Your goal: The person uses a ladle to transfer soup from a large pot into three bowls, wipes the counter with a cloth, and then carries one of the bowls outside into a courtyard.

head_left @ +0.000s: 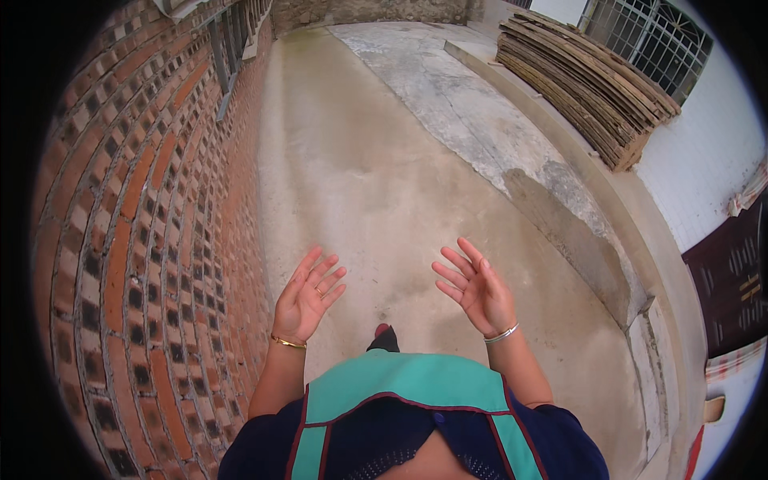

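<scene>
Both of my hands are raised in front of my green apron (408,374), palms turned up and inward. My left hand (305,298) is open and holds nothing, its fingers spread; a ring and a gold-coloured bracelet show on it. Apart from it, my right hand (478,290) is open as well, fingers stretched out with nothing in them, and a silver-coloured bangle circles its wrist. Neither hand touches anything. Beneath them lies the concrete floor (368,192).
A brick wall (152,264) runs close along my left, with a metal frame (226,60) against its far part. To the right, a raised concrete ledge (560,152) carries stacked wooden boards (584,84) below a barred window (652,40). A dark door (732,280) stands farther right.
</scene>
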`<act>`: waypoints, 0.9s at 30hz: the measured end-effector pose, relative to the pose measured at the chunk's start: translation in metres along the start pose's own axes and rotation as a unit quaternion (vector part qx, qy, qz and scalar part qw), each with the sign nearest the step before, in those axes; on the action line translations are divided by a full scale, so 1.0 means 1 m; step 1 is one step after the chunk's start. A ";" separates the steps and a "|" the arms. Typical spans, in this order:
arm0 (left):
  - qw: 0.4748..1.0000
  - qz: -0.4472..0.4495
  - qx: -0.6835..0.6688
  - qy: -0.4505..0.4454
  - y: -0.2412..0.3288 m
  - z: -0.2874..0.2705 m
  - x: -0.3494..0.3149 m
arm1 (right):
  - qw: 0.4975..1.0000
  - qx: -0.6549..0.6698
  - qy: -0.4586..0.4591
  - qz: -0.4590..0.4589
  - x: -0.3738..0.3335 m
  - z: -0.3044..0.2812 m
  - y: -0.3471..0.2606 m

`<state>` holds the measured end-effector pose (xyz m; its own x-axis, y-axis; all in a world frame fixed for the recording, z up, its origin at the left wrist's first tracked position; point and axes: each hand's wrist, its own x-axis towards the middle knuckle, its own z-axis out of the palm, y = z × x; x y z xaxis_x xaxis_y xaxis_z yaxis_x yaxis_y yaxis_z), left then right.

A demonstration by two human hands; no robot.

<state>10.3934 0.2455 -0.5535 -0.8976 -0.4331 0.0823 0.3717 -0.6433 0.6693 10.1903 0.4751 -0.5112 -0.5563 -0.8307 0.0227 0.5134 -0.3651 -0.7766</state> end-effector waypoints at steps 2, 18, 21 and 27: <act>1.000 -0.021 -0.011 0.018 0.003 -0.004 0.097 | 0.999 -0.002 0.021 0.026 0.076 -0.029 -0.020; 0.997 -0.058 -0.013 -0.058 0.082 -0.117 0.845 | 1.000 0.023 -0.017 0.004 0.807 -0.215 -0.183; 1.000 0.002 0.000 0.002 0.120 -0.166 0.941 | 0.997 0.020 -0.057 0.038 0.955 -0.227 -0.202; 0.999 0.027 -0.014 0.023 0.171 -0.260 1.210 | 0.998 0.027 -0.048 0.042 1.230 -0.288 -0.224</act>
<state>9.4327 -0.5530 -0.5316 -0.8647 -0.4953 0.0833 0.4261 -0.6355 0.6439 9.2023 -0.3438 -0.4904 -0.4455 -0.8951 0.0207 0.5915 -0.3116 -0.7437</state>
